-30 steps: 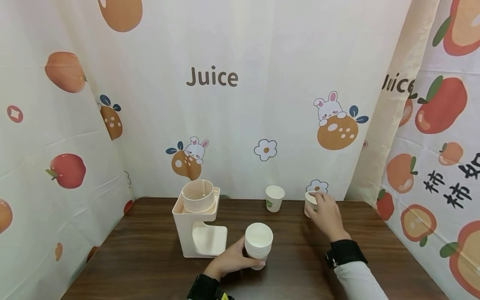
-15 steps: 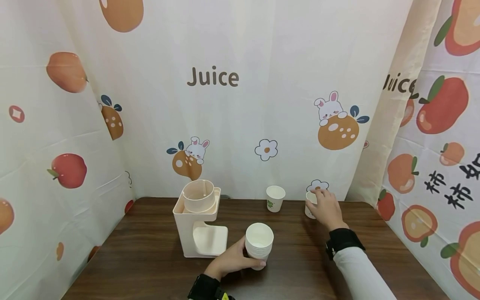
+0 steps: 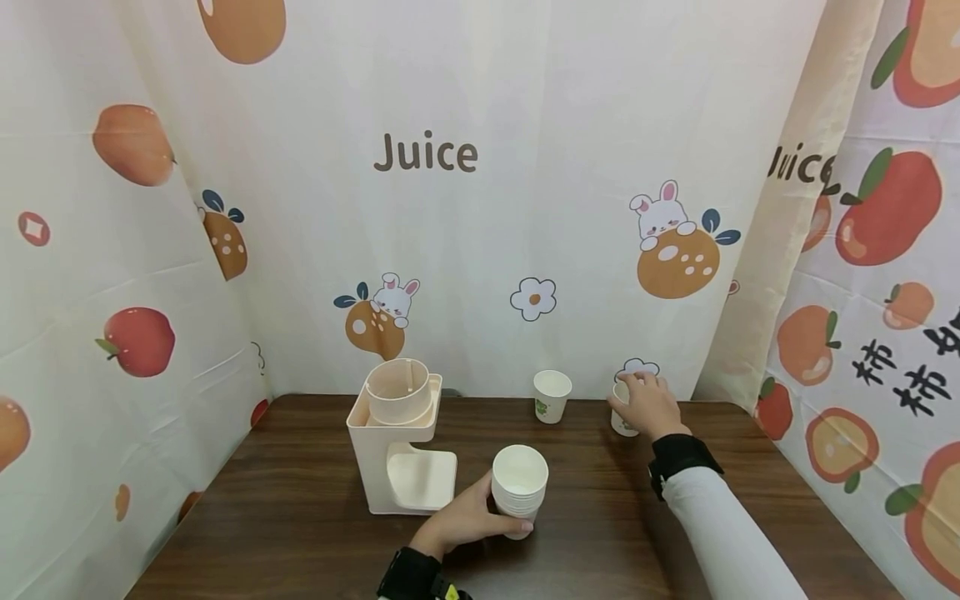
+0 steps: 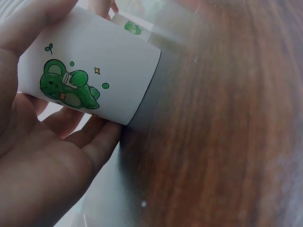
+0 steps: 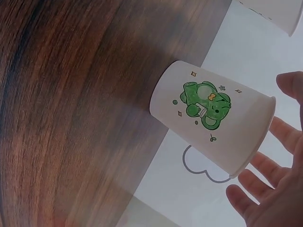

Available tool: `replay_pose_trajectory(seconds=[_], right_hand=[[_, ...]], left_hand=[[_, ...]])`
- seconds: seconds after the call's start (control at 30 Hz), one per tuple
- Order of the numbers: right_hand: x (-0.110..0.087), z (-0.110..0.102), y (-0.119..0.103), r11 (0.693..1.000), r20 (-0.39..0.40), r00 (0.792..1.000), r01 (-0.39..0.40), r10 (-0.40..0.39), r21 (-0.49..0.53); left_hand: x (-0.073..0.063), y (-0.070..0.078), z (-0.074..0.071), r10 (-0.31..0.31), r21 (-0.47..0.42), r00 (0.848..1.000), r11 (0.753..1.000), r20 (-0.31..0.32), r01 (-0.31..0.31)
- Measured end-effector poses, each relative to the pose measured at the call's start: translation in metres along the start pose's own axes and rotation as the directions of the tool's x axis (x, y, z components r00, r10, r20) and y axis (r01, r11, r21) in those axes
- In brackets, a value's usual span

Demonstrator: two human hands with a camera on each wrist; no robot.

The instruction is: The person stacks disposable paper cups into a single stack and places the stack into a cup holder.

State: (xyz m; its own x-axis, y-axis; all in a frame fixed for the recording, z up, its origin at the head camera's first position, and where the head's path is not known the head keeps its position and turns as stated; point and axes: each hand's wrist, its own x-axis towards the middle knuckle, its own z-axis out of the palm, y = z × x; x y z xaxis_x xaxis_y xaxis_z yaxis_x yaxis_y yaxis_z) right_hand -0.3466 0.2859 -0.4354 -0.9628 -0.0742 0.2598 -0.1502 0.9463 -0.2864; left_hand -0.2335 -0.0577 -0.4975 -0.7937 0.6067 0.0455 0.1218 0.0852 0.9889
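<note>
The counter (image 3: 300, 508) is a dark brown wood-grain surface with a faint sheen and rounded far corners. Toward its left stands a cream tabletop machine (image 3: 375, 471), while a nested stack of white paper cups (image 3: 521, 492) is upright near the middle, its base at or very close to the wood. Along the far edge stand two single cups, mouths up and well apart: a middle paper cup (image 3: 552, 397) and a right-hand paper cup (image 5: 213, 118) printed with a green cartoon animal.
</note>
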Motion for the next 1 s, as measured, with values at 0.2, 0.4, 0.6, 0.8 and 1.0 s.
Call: replay_pose_trajectory(seconds=[0.2,0.4,0.6,0.8,1.0], right_hand=[[0.0018,0.0007,0.0002,1.000,0.040,0.999,-0.017,0.017,-0.010],[0.0005,-0.0007,0.0009,1.000,0.079,0.997,-0.022,0.022,0.000],[0.0010,-0.0022,0.0018,1.000,0.096,0.995,-0.022,0.021,0.010],[-0.0002,-0.0034,0.0022,0.999,0.098,0.994,-0.041,0.038,0.020],[-0.0053,-0.0041,-0.0007,0.998,0.100,0.994,-0.050,0.045,0.039]], left_hand=[[-0.0001,0.0013,0.0002,-0.004,0.008,1.000,1.000,-0.004,0.004],[-0.0006,0.0028,0.0004,-0.011,0.015,1.000,1.000,-0.013,0.011],[-0.0004,0.0028,0.0003,-0.003,-0.008,1.000,1.000,0.004,0.003],[-0.0009,0.0023,0.0005,-0.008,0.008,1.000,1.000,-0.010,0.008],[-0.0014,0.0024,0.0004,-0.010,0.004,1.000,1.000,-0.017,0.010]])
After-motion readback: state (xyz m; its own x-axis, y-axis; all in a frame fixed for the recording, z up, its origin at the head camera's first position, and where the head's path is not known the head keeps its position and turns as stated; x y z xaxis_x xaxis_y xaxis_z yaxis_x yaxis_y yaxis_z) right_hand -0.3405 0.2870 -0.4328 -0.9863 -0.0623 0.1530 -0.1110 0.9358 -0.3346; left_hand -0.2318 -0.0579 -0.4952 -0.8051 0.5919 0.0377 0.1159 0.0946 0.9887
